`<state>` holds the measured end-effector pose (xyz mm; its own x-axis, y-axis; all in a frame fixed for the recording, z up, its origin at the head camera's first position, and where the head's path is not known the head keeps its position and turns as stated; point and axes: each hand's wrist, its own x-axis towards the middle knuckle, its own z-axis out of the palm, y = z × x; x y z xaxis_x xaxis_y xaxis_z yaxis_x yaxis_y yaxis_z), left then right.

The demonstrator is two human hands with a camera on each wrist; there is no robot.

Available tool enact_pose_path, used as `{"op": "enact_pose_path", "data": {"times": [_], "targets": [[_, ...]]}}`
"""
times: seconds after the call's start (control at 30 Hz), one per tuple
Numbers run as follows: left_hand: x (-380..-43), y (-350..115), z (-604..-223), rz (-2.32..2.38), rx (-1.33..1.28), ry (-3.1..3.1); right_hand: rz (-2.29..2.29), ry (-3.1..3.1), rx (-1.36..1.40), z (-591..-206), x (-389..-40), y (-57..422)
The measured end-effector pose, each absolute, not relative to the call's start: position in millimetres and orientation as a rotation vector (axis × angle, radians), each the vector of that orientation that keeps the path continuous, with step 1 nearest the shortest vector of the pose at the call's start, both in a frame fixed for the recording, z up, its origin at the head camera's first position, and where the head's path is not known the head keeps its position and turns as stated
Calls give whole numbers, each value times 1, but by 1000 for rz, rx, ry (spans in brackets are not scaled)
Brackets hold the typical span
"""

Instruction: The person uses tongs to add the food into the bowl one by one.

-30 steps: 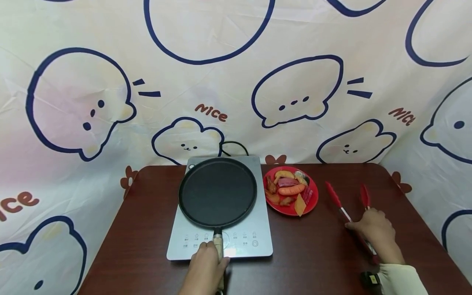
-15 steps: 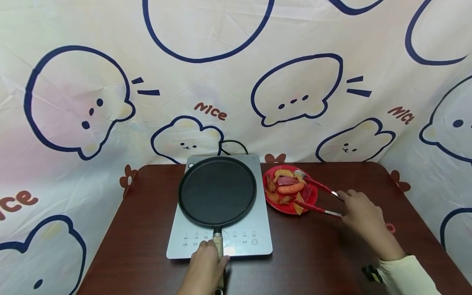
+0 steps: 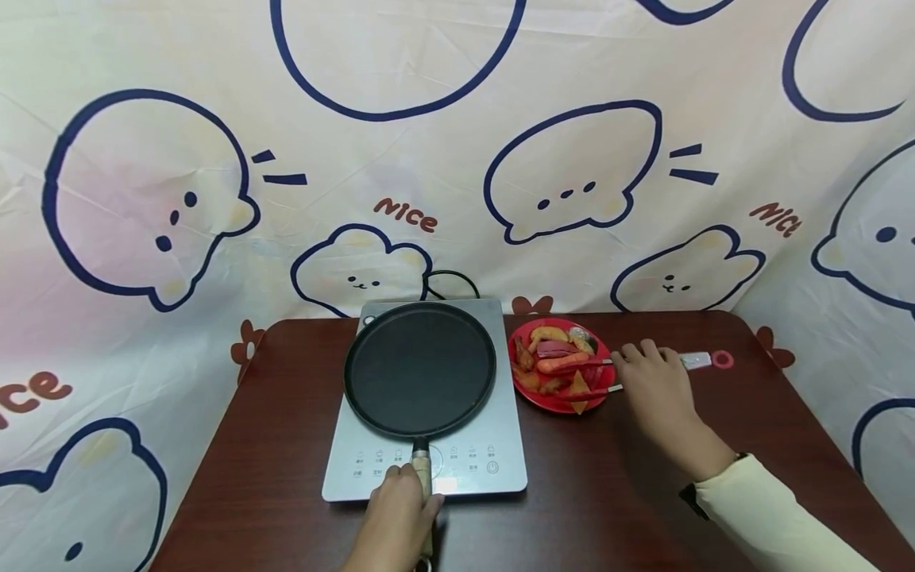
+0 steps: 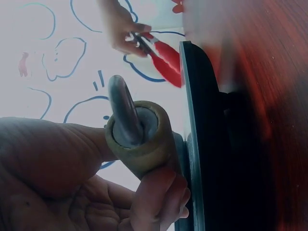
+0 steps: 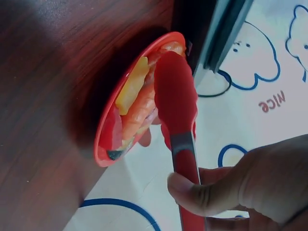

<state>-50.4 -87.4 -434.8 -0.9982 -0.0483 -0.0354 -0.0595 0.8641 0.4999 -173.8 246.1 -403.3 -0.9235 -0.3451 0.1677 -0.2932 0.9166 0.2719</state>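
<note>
My left hand grips the pale wooden handle of a flat black frying pan, which sits on a silver induction cooktop. In my right hand is a pair of red-tipped tongs, its arms spread apart. The tong tips overlap a red plate of food in the head view. On that plate lie an orange sausage, a purplish-pink piece, a yellow-orange wedge and several brown pieces. The pan's surface shows bare.
All of this stands on a dark brown table. A black power cord loops behind the cooktop, against a cartoon-printed cloth that hangs at the back and sides.
My right hand has carried the tongs left from the table's right side to the plate, and the tongs have turned to point left. The left hand stays on the pan handle.
</note>
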Motion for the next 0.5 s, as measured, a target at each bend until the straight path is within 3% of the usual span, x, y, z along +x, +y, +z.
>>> {"op": "enact_pose_path", "data": {"times": [0.5], "targets": [[-50,-88,-434,820,-67,3023,-502,-2754,574,-406,-185,224]]}}
